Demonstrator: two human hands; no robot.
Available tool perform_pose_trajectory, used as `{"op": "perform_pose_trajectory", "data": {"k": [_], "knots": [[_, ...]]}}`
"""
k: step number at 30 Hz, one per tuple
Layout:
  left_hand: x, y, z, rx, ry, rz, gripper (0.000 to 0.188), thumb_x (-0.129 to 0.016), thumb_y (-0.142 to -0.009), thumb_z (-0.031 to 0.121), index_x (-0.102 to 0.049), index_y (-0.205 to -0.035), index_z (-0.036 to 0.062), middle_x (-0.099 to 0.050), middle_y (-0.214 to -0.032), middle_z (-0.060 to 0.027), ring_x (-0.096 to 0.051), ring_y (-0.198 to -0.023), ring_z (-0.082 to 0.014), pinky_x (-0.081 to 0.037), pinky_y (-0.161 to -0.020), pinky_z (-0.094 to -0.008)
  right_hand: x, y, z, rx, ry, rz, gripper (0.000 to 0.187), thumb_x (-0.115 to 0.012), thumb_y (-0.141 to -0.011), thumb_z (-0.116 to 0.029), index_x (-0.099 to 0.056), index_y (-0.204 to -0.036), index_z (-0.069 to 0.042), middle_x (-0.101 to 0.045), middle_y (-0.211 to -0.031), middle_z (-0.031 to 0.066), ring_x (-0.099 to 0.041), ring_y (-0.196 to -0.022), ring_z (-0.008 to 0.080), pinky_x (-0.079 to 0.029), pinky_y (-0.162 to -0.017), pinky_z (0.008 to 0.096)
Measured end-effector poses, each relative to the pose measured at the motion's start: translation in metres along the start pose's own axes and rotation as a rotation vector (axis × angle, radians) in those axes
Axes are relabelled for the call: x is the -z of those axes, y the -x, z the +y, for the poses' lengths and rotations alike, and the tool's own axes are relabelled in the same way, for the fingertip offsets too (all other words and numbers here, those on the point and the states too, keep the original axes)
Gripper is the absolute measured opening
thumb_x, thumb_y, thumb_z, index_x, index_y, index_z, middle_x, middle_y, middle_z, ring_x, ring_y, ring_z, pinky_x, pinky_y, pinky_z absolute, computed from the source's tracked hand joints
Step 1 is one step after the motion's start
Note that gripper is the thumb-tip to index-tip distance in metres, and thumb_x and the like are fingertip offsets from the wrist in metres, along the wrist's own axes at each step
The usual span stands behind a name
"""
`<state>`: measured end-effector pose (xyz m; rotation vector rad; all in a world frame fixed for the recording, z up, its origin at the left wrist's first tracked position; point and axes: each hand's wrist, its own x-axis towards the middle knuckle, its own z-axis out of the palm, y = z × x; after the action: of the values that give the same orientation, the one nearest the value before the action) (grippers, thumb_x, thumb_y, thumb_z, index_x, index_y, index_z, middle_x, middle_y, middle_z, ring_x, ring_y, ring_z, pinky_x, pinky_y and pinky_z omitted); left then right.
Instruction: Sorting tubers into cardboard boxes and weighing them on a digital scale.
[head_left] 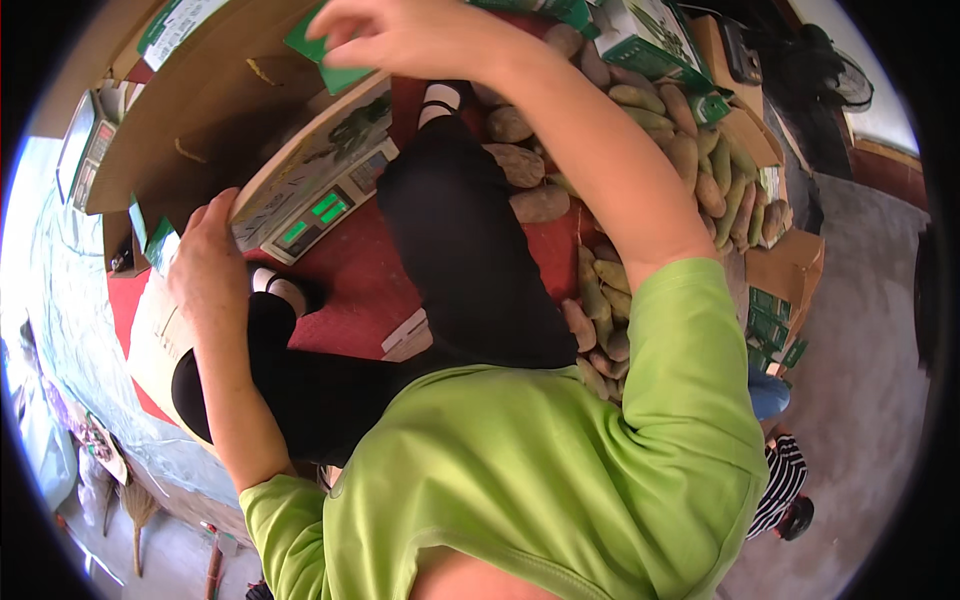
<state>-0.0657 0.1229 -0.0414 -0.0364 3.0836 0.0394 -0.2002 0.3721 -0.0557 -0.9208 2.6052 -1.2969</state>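
A large open cardboard box [170,125] with brown inner walls stands in front of me at the upper left. At its near corner, my left hand [207,250] is closed over the edge. My right hand [385,35] hangs above the far end of the box with its fingers apart and nothing in them. Beside that hand is a green flap [338,72]. Close against the box's printed side is a scale [325,210] with lit green displays. From this view I cannot tell what lies on the box's floor.
Elongated greenish and brownish fruits or tubers [685,155] are heaped on the right. A white-and-green carton [650,40] stands behind them. Red sheeting [355,295] lies under my feet. A person in a striped top [782,490] is at the lower right; a broom [138,505] leans at the lower left.
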Motion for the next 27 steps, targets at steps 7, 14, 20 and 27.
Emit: {"op": "perform_pose_trajectory", "data": {"k": [7,14,20,27], "knots": [[-0.006,0.0,-0.008,-0.054,0.0,0.049,0.031,-0.043,-0.092,0.011,-0.059,-0.117,0.0216,-0.064,-0.108,-0.0038,-0.063,-0.093,-0.0298,-0.05,-0.073,-0.041,0.027,0.21,0.081,-0.612,0.032,0.212,0.029,-0.062,-0.086,-0.013,-0.058,-0.114,-0.003,-0.063,-0.106,0.0073,-0.06,-0.099,0.0156,-0.047,-0.087,0.0304],[-0.01,-0.005,-0.005,-0.099,0.049,0.081,0.032,-0.047,-0.091,0.005,-0.06,-0.116,0.0181,-0.064,-0.104,-0.0085,-0.062,-0.093,-0.0292,-0.049,-0.075,-0.0387,-0.083,0.494,0.174,-0.877,0.532,-0.558,0.025,-0.059,-0.08,-0.023,-0.063,-0.091,-0.002,-0.062,-0.097,0.0199,-0.059,-0.091,0.0381,-0.049,-0.079,0.0437],[-0.013,-0.002,-0.006,-0.106,0.076,0.109,0.033,-0.048,-0.087,0.001,-0.061,-0.114,0.013,-0.064,-0.106,-0.0094,-0.062,-0.095,-0.0298,-0.049,-0.077,-0.0383,-0.089,0.501,0.097,-1.637,0.447,-0.227,0.029,-0.059,-0.081,-0.02,-0.059,-0.108,-0.008,-0.06,-0.109,0.012,-0.056,-0.105,0.0314,-0.046,-0.086,0.046],[-0.012,-0.005,-0.002,-0.088,0.058,0.109,0.033,-0.049,-0.085,-0.001,-0.062,-0.113,0.0122,-0.064,-0.106,-0.0092,-0.063,-0.095,-0.0286,-0.05,-0.077,-0.0375,-0.078,0.504,0.122,-1.469,0.752,-0.539,0.052,-0.059,-0.081,-0.014,-0.044,-0.131,-0.021,-0.046,-0.134,0.0015,-0.04,-0.126,0.023,-0.039,-0.096,0.0462]]}}
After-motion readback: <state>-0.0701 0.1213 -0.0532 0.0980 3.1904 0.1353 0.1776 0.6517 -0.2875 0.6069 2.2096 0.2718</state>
